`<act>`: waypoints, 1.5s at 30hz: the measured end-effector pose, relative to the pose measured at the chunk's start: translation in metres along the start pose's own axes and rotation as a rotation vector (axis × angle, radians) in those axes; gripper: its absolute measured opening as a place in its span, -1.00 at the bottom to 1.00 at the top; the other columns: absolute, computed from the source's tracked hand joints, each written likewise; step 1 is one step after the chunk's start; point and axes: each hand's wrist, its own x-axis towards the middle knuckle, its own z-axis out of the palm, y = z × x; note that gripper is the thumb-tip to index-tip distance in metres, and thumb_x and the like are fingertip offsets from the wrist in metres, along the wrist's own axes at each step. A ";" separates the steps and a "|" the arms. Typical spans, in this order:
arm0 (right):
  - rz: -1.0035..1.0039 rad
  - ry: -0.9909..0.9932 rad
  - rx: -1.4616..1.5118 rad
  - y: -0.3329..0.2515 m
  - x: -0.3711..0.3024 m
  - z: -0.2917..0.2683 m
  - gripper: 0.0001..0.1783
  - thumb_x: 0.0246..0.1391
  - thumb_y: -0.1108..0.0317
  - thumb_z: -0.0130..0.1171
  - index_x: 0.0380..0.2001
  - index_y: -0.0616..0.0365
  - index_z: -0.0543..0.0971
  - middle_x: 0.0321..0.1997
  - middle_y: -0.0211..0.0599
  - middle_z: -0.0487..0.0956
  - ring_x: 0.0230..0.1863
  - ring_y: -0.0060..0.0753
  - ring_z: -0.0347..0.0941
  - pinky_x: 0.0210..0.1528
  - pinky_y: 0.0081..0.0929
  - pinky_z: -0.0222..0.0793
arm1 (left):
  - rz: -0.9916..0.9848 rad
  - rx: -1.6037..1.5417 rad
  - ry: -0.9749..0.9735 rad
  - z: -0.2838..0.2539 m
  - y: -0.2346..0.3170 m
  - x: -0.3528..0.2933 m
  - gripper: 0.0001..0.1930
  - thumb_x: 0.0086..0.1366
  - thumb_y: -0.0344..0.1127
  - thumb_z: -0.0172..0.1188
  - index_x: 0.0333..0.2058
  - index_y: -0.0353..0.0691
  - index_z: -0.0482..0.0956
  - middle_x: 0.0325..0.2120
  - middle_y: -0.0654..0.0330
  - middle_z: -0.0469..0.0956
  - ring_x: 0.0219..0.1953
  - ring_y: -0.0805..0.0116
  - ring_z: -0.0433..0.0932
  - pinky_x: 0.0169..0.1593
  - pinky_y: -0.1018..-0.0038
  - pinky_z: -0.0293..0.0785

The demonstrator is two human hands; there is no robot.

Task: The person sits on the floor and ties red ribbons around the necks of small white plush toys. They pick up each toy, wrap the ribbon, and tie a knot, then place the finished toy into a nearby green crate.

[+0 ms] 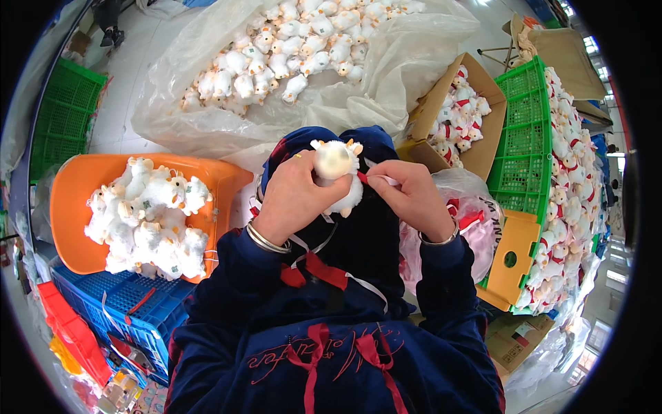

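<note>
A small white plush toy [349,201] with stubby orange-tan horns is held above my lap, its pale round face turned up. My left hand [295,195] wraps around its left side, thumb across the front below the face. Close by on the right, my right hand [416,196] pinches a narrow red strip [362,178] with a white end, at the toy's neck. Whether the strip goes all the way round the neck is hidden. More red pieces with white ribbons [327,270] lie on my lap.
An orange plastic seat [69,200] at left holds several white plush toys, above a blue crate [155,310]. Ahead, a clear plastic sheet [165,117] carries a heap of them. At right stand a cardboard box [493,141] and green crate [527,131] beside toys with red neckbands.
</note>
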 end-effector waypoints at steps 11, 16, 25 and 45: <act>-0.176 0.094 0.123 0.002 0.007 0.022 -0.92 0.22 0.47 0.21 -0.26 0.27 0.56 -0.36 -0.30 0.53 -0.40 -0.52 0.44 -0.30 -0.49 0.39 | -0.058 0.158 -0.078 -0.010 -0.002 0.016 -0.42 0.14 0.17 0.38 -0.40 -0.41 0.69 -0.48 -0.08 0.68 -0.41 0.03 0.70 -0.30 0.21 0.58; -0.044 0.148 0.175 0.002 0.007 0.033 -0.92 0.20 0.49 0.20 -0.26 0.25 0.52 -0.37 -0.33 0.51 -0.40 -0.53 0.43 -0.32 -0.50 0.38 | -0.120 -0.047 -0.217 -0.021 -0.010 0.016 -0.55 0.14 -0.01 0.47 -0.35 -0.39 0.66 -0.51 0.14 0.64 -0.45 0.37 0.61 -0.32 0.40 0.53; -0.080 0.342 0.173 0.007 0.001 0.050 -0.90 0.23 0.47 0.29 -0.28 0.27 0.58 -0.36 -0.36 0.56 -0.36 -0.58 0.43 -0.28 -0.57 0.36 | -0.070 -0.255 -0.372 -0.034 -0.019 0.012 -0.68 0.19 -0.25 0.44 -0.24 -0.40 0.64 -0.48 0.31 0.53 -0.41 0.57 0.45 -0.28 0.52 0.45; -0.123 0.434 0.007 -0.010 0.005 0.064 -0.89 0.19 0.51 0.30 -0.21 0.27 0.64 -0.30 -0.24 0.57 -0.39 -0.38 0.52 -0.31 -0.47 0.41 | 0.045 0.008 0.043 -0.016 -0.020 0.005 -0.76 0.29 -0.27 0.34 -0.37 -0.38 0.66 -0.54 0.07 0.64 -0.50 0.32 0.60 -0.33 0.41 0.51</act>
